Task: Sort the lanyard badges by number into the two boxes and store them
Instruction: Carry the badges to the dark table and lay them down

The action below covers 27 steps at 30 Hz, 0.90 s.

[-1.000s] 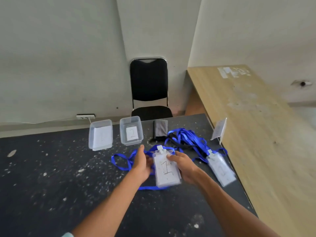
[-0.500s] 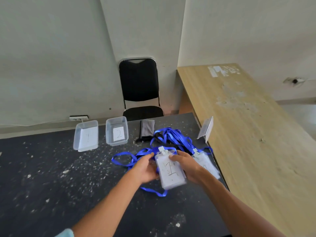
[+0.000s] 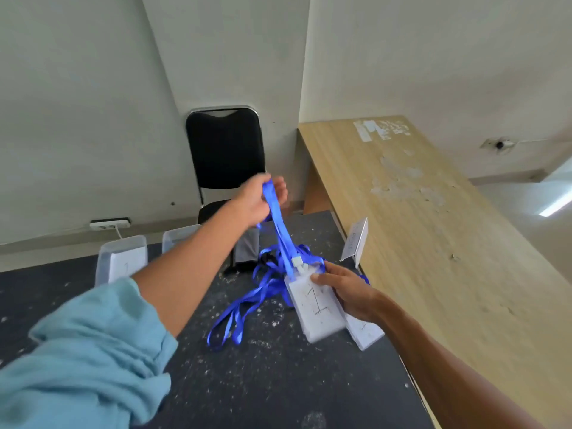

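Observation:
My right hand (image 3: 346,292) grips a clear badge holder marked "1" (image 3: 314,308) by its right edge, just above the dark table (image 3: 278,382). Its blue lanyard strap (image 3: 280,230) runs taut up to my left hand (image 3: 258,201), which holds the strap raised over the far table edge. A second badge (image 3: 366,334) lies under the first, by the table's right edge. More blue straps (image 3: 235,317) lie tangled on the table. The clear box labelled "1" (image 3: 123,261) stands at the back left. My left forearm hides most of the second box (image 3: 178,238).
A black chair (image 3: 226,150) stands behind the table against the wall. A long wooden counter (image 3: 448,243) runs along the right side. A small clear sign stand (image 3: 356,239) sits at the table's right edge, and a dark grey pouch (image 3: 247,250) lies near the boxes.
My left hand left the badge's side, took the blue strap and lifted it up and away, pulling it taut. My right hand kept the badge, now tilted.

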Each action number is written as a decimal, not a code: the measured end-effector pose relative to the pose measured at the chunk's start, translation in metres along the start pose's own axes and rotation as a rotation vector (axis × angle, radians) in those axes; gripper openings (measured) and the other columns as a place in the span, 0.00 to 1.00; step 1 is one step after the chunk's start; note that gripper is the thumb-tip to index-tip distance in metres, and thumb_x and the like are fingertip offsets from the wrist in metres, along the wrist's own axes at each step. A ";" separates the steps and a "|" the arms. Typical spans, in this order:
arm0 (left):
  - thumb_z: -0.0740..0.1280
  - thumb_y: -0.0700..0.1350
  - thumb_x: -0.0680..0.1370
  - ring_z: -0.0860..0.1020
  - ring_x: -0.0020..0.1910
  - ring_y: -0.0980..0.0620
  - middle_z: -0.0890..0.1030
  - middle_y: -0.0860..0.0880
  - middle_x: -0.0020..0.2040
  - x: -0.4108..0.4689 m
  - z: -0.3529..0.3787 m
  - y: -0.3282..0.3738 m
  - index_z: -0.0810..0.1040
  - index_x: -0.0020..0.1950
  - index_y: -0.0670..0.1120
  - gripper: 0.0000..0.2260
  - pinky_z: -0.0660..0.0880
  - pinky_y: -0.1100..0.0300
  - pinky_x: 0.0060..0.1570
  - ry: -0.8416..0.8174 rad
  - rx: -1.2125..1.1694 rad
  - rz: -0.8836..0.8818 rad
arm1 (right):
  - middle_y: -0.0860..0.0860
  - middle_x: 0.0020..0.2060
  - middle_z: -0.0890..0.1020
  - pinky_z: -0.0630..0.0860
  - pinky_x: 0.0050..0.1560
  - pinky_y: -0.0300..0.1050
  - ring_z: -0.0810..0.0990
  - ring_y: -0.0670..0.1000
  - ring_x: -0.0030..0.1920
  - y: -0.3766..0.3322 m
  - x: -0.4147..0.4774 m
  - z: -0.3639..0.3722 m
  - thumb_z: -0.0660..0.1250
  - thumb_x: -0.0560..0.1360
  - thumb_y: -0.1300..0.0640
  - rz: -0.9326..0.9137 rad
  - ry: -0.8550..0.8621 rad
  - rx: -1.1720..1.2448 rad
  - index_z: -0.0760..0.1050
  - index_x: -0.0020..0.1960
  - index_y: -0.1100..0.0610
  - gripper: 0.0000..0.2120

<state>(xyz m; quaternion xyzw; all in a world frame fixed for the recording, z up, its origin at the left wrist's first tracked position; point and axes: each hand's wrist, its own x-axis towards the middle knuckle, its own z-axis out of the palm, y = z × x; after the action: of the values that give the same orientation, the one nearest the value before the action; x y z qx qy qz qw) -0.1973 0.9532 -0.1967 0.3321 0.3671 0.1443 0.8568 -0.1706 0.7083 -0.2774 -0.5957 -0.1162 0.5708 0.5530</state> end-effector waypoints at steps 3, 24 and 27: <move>0.56 0.42 0.84 0.77 0.40 0.48 0.78 0.41 0.41 0.014 0.036 0.037 0.76 0.44 0.36 0.15 0.76 0.56 0.47 -0.115 0.093 0.113 | 0.58 0.54 0.84 0.79 0.56 0.57 0.84 0.58 0.54 -0.023 0.007 -0.008 0.62 0.80 0.63 -0.072 0.055 -0.028 0.75 0.64 0.56 0.13; 0.56 0.67 0.79 0.80 0.58 0.40 0.83 0.40 0.58 0.037 -0.071 -0.153 0.80 0.62 0.41 0.32 0.75 0.44 0.56 -0.150 -0.028 -0.629 | 0.60 0.54 0.84 0.81 0.51 0.53 0.84 0.59 0.52 0.011 0.056 -0.026 0.62 0.79 0.64 0.129 0.154 -0.030 0.75 0.62 0.59 0.13; 0.61 0.55 0.82 0.82 0.47 0.43 0.83 0.42 0.48 0.060 -0.059 -0.131 0.76 0.59 0.40 0.19 0.78 0.48 0.47 -0.045 -0.112 -0.475 | 0.58 0.54 0.84 0.82 0.52 0.52 0.84 0.57 0.52 0.012 0.050 -0.035 0.62 0.80 0.63 0.172 0.118 -0.106 0.75 0.62 0.55 0.13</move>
<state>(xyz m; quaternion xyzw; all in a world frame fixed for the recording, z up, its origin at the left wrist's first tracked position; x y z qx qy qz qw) -0.1983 0.9126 -0.3471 0.1916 0.4070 -0.0484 0.8918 -0.1320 0.7236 -0.3240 -0.6644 -0.0618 0.5732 0.4755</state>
